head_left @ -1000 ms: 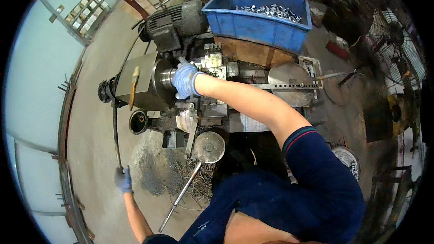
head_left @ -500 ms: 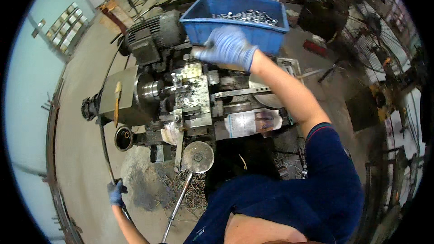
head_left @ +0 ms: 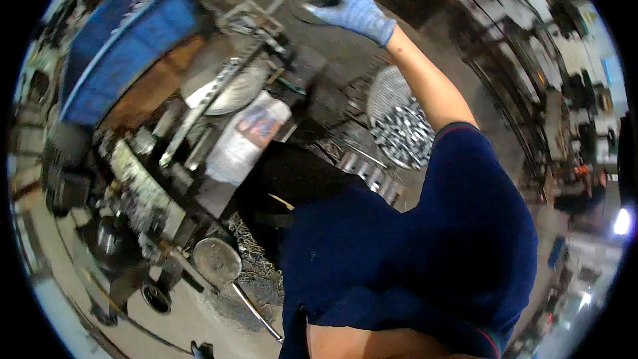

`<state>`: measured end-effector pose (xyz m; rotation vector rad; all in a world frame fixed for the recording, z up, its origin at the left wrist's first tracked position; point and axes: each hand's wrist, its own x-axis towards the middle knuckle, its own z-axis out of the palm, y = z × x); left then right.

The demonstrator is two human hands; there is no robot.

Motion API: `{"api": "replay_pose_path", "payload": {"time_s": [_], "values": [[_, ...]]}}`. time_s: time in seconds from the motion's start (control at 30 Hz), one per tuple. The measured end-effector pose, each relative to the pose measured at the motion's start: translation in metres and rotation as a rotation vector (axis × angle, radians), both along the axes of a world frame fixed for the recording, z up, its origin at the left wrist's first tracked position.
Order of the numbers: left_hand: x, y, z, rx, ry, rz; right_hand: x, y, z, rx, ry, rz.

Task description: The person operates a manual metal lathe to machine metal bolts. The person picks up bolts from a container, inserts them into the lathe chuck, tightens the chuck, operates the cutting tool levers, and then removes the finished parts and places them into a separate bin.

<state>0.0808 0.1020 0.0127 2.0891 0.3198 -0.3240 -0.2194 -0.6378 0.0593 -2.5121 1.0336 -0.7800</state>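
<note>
My right hand point(head_left: 352, 12), in a blue-and-white knit glove with dark patches at the fingers, is raised at the top, right of the machine. Its fingers curl toward the thumb; what lies between them, if anything, I cannot make out. At the lower edge my left hand point(head_left: 201, 350) shows only in part, its dark glove fingers closed round the end of a long dark rod point(head_left: 149, 334). Below and right of my right hand, a round woven tray point(head_left: 389, 90) holds many short shiny metal pieces point(head_left: 404, 134). The machine's metal slide point(head_left: 149, 189) lies left, blurred.
A blue bin point(head_left: 133, 50) with metal pieces stands at the upper left. Near it are a perforated metal bar point(head_left: 203, 110) and a printed white bag point(head_left: 244, 136). A round metal plate point(head_left: 217, 262) on a bright handle point(head_left: 256, 312) is nearer me. Metal shavings point(head_left: 249, 246) litter the floor.
My view has swung to the right, so machine and bin sit further left and tilted. My right hand has gone from the bin's front edge to the machine's right. The tray has come into view.
</note>
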Motion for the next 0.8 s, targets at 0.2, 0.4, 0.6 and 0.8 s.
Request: {"api": "replay_pose_path", "payload": {"time_s": [0.2,0.4,0.6,0.8], "values": [[0.024,-0.016,-0.027,0.085,0.014,-0.029,-0.201,0.031,-0.124,0.562,0.644,-0.374],[0.038,-0.024,-0.030,0.121,-0.007,-0.057,-0.229,0.059,-0.207,0.702,0.756,-0.286],[0.045,-0.017,-0.032,0.121,-0.024,-0.064,-0.188,0.053,-0.188,0.635,1.058,-0.287],[0.045,-0.011,-0.036,0.131,-0.026,-0.070,-0.193,0.036,-0.195,0.685,1.064,-0.193]]}}
